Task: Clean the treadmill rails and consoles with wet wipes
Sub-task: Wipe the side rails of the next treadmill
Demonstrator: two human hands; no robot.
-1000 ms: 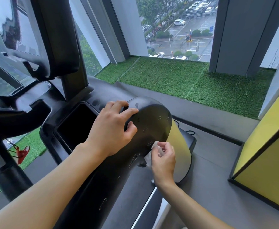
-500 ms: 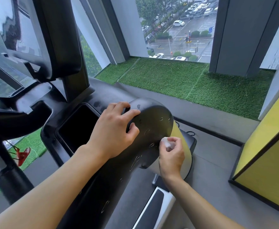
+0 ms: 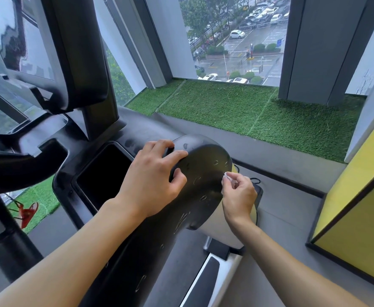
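The treadmill's black right rail [image 3: 199, 187] curves down from the console, its surface marked with scuffs and damp streaks. My left hand [image 3: 152, 180] lies flat over the top of the rail's bend, fingers spread on it. My right hand [image 3: 239, 196] pinches a small crumpled white wet wipe [image 3: 227, 177] against the rail's right edge, where the black top meets the pale yellow side panel [image 3: 228, 231]. The console's square black cup tray [image 3: 103, 173] opens just left of my left hand. The screen [image 3: 17, 34] stands at the upper left.
A yellow box with a black edge [image 3: 356, 220] stands close on the right. Green artificial turf [image 3: 248, 111] runs along the window ledge ahead. A red safety clip [image 3: 27, 214] hangs low at the left. Grey floor [image 3: 287, 220] lies beside the treadmill base.
My right hand has carried the wipe upward along the rail's right edge, from below the bend toward its top. The left hand has stayed on the rail.
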